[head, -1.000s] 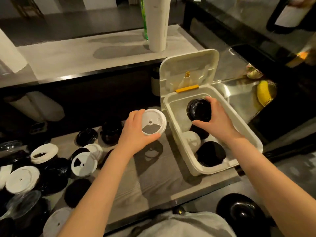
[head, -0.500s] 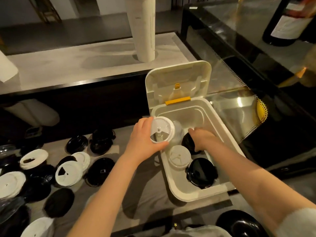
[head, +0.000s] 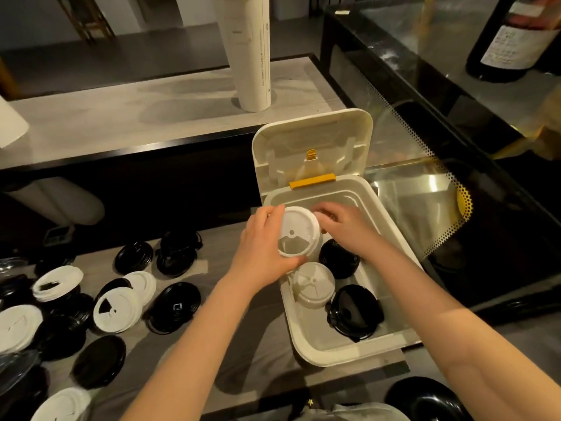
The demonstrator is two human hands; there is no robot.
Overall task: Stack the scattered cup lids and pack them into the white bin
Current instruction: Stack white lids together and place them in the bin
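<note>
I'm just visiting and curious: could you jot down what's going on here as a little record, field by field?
Setting: grey work table below a counter
Container: white bin, hinged cover open
Inside the bin: two black lid stacks and one white stack
Left hand: holds a white lid over the bin's far end
Right hand: reaches into the bin beside that lid; its grip is hidden
Still on the table: loose black and white lids to the left

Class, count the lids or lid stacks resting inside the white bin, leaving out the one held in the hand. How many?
3: a white one at the near left, a black one at the near right, a black one behind. More may hide under the hands.
</note>
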